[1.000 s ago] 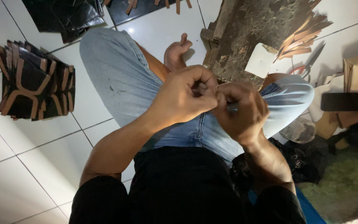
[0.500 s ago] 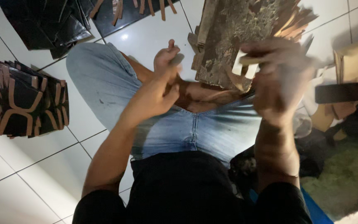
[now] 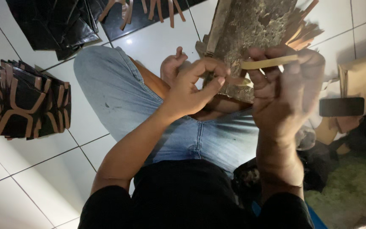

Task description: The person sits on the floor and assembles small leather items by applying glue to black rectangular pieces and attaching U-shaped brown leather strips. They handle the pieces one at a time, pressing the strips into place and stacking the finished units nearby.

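I sit on a white tiled floor in blue jeans. My right hand (image 3: pixel 286 95) is raised in front of a stained wooden board (image 3: pixel 250 29) and holds a thin tan strip (image 3: pixel 267 63) between fingers and thumb. My left hand (image 3: pixel 195 87) is beside it, fingers curled, its fingertips touching the near end of the strip. My bare foot (image 3: pixel 171 65) shows just behind the left hand.
A stack of black pieces with tan strips (image 3: pixel 28 101) lies at the left. Black sheets (image 3: pixel 60 23) and loose tan strips (image 3: pixel 149 8) lie at the top. A dark phone (image 3: pixel 342 107) and brown cardboard (image 3: pixel 365 80) sit at the right, with more strips (image 3: pixel 303 32) behind the board.
Both hands have come up from my lap toward the board. The right hand now holds a tan strip out level, and the left hand has closed in on its end.
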